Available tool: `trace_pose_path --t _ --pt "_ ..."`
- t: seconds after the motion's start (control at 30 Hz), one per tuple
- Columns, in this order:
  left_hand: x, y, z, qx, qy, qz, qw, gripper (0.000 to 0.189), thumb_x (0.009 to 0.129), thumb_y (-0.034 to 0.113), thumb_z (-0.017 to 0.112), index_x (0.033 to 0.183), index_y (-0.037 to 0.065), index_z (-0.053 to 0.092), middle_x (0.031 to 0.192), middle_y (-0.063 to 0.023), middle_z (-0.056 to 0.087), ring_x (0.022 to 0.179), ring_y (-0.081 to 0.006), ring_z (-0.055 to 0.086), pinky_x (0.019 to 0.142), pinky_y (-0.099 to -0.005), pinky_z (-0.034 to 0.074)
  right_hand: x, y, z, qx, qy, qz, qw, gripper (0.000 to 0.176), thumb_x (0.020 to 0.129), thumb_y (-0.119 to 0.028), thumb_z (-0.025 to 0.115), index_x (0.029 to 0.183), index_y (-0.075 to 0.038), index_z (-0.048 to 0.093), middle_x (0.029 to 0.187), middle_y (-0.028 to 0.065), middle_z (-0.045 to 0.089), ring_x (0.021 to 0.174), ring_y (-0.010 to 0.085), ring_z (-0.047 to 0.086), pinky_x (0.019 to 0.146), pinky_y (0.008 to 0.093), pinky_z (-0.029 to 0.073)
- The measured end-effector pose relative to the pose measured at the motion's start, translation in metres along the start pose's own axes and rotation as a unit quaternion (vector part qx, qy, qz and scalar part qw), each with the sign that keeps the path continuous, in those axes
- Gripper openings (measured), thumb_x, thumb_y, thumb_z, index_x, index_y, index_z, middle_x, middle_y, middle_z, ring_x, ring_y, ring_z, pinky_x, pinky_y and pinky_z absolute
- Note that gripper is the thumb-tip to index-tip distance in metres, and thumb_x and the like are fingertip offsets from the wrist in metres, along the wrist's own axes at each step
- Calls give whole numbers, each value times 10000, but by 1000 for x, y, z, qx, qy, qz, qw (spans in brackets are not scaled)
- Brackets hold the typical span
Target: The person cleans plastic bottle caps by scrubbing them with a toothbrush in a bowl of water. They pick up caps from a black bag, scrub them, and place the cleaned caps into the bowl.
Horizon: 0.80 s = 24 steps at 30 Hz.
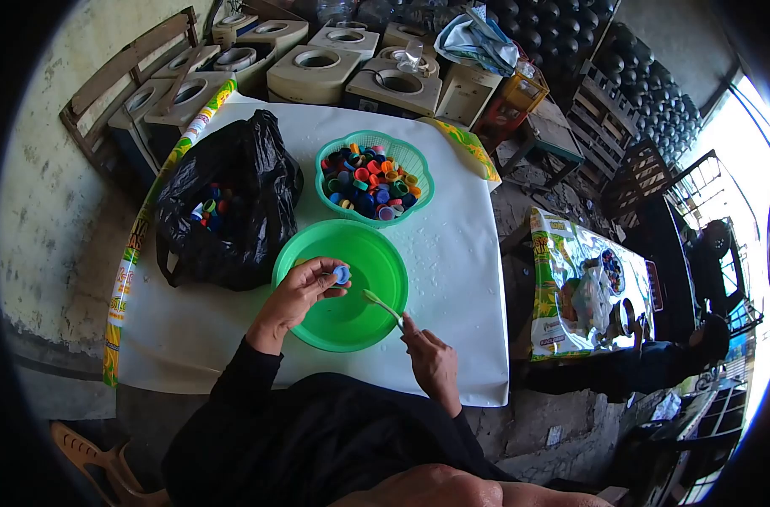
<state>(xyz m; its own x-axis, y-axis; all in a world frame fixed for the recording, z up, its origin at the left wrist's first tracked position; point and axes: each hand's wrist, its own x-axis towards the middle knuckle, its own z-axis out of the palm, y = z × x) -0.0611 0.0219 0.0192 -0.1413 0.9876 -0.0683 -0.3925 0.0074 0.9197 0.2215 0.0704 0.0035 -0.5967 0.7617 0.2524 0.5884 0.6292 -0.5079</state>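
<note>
Between the thumb and fingers of my left hand [299, 293] is a blue bottle cap [342, 275], pinched above the green basin [338, 331]. My right hand [433, 362] grips a pale green toothbrush [385, 308] by its handle, the bristle head reaching over the basin's right side. Brush and cap are apart. Beyond the basin stands a light green basket [420, 162] full of mixed coloured bottle caps [372, 179]. A black plastic bag [254, 173] lies open at the left, with more caps inside it.
White sheeting with a colourful printed border [452, 279] covers the table, and drops dot it. Beige box-shaped units with round openings [315, 63] crowd behind. At the right, another person [663, 363] sits by a second table [562, 245] with caps and a plastic bag.
</note>
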Motion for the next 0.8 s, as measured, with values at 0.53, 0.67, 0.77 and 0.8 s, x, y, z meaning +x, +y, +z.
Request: trace_pose_path --t 0.53,0.67,0.77,0.8 --pt "87 48 2 256 -62 32 964 295 949 127 677 1202 -10 610 1005 -41 649 897 -81 613 788 -223 495 -8 21 -7 68 62 86 992 406 928 -74 650 1321 -175 643 804 88 698 664 182 700 596 326 534" --pt "147 57 -3 354 0 226 908 402 934 114 696 1295 -2 563 1198 -93 627 1135 -185 603 968 -364 496 -11 25 -4 71 45 79 993 404 938 -80 640 1332 -170 632 828 99 698 660 189 693 597 323 535" --pt "141 78 2 401 29 227 887 428 918 123 715 1302 9 565 1243 -99 621 1156 -195 596 975 -377 497 -14 28 -1 94 45 67 992 451 916 -101 662 1353 -202 614 791 102 678 654 244 688 593 378 527" --pt "135 86 4 391 30 174 903 431 906 130 730 1293 15 577 1245 -97 624 1149 -190 597 964 -368 502 -15 30 0 94 46 64 992 470 906 -81 662 1357 -205 612 790 97 682 657 239 690 597 371 533"
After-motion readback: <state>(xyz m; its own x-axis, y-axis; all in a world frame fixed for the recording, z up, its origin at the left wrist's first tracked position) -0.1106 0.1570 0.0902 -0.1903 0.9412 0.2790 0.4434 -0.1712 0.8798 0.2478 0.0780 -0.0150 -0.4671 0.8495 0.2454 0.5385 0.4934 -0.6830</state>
